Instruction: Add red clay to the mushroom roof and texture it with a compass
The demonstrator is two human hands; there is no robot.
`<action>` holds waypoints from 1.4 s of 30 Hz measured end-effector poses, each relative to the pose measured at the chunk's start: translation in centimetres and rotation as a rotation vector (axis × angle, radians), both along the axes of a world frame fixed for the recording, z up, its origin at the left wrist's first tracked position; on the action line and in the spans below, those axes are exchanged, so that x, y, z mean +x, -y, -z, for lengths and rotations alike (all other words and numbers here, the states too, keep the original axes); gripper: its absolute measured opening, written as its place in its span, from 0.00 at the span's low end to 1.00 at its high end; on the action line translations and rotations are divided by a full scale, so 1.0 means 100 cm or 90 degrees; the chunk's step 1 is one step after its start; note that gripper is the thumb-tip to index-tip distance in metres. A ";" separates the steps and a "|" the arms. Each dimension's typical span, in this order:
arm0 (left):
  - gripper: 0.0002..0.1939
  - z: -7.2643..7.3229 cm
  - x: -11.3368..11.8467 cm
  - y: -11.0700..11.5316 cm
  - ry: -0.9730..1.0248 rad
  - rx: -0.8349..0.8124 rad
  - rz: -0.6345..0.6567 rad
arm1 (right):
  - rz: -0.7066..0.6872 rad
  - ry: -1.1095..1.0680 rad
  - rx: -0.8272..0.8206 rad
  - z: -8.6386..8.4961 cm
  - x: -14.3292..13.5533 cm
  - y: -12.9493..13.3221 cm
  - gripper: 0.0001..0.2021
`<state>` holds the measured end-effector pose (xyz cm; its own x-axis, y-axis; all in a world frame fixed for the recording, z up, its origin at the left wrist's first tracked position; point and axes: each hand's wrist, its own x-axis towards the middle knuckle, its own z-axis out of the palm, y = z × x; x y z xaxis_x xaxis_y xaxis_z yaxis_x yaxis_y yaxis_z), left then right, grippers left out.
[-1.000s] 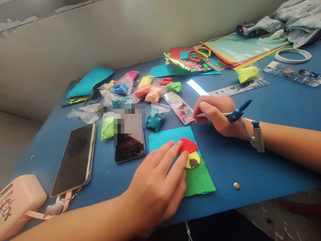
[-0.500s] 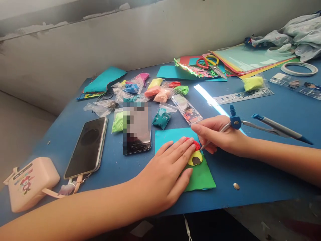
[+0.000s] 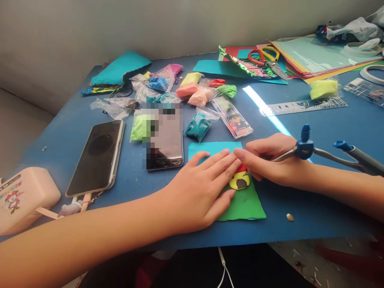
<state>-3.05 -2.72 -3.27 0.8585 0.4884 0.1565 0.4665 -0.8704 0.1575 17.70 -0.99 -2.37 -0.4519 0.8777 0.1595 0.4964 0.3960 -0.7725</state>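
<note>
My left hand point(image 3: 207, 186) lies flat with its fingers stretched over a card, blue paper point(image 3: 214, 148) at the top and green clay point(image 3: 241, 206) below. Beside its fingertips is a yellow clay piece point(image 3: 235, 182) with a dark brown patch point(image 3: 241, 183); red clay point(image 3: 241, 169) sits above it, partly hidden by my fingers. My right hand point(image 3: 270, 160) is closed round one leg of a drawing compass point(image 3: 305, 149). The compass's tip is at the right edge of the yellow clay, and its other leg sticks out to the right.
Two phones point(image 3: 97, 156) point(image 3: 169, 154) and a pink case point(image 3: 33, 196) lie to the left. Bagged clay point(image 3: 198, 126), a clear ruler point(image 3: 306, 107), scissors point(image 3: 274, 66) and coloured paper point(image 3: 315, 60) spread across the back. A metal stud point(image 3: 290, 217) is near the table's front edge.
The view has shifted, so most things on the table sit higher in it. The compass tip has moved from beside the red clay down to the yellow clay's edge. My left hand stays on the card.
</note>
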 end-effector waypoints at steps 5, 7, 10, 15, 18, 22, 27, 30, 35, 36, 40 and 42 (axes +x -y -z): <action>0.26 0.005 -0.001 0.001 0.012 0.015 -0.010 | -0.005 -0.004 -0.016 -0.001 0.000 -0.002 0.27; 0.26 0.005 -0.001 0.001 0.008 0.013 -0.013 | -0.006 -0.019 -0.021 -0.001 0.000 -0.003 0.27; 0.26 0.005 0.000 0.001 0.011 0.006 -0.017 | 0.004 -0.032 -0.041 0.000 -0.001 -0.003 0.27; 0.25 0.005 0.001 0.001 0.027 0.007 -0.010 | 0.015 -0.023 -0.058 0.000 -0.001 -0.004 0.30; 0.24 0.005 0.000 0.001 0.052 0.031 -0.006 | 0.011 0.005 -0.066 -0.003 -0.002 -0.004 0.31; 0.23 0.006 0.000 0.002 0.062 0.038 -0.003 | 0.003 0.012 -0.059 -0.005 -0.002 -0.005 0.32; 0.24 0.005 0.000 0.002 0.045 0.035 -0.009 | 0.006 0.019 -0.029 0.002 0.001 -0.005 0.31; 0.24 0.004 0.000 0.002 0.039 0.032 -0.007 | 0.000 0.017 -0.001 0.005 0.003 -0.004 0.29; 0.24 0.001 0.000 0.001 0.020 0.029 0.006 | -0.008 0.023 0.021 0.004 0.003 -0.004 0.29; 0.24 0.001 0.000 0.001 0.020 0.031 0.008 | -0.009 0.029 0.020 0.003 0.003 -0.004 0.29; 0.24 0.001 -0.001 0.000 0.019 0.034 0.009 | 0.000 0.054 0.026 0.002 0.002 -0.003 0.29; 0.24 0.002 -0.001 0.000 0.019 0.029 0.010 | 0.003 0.060 0.048 0.003 0.002 -0.003 0.28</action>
<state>-3.16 -2.74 -3.43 0.8603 0.4673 0.2039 0.4490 -0.8839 0.1312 17.94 -0.70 -2.65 -0.4646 0.8666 0.1821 0.5675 0.4492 -0.6900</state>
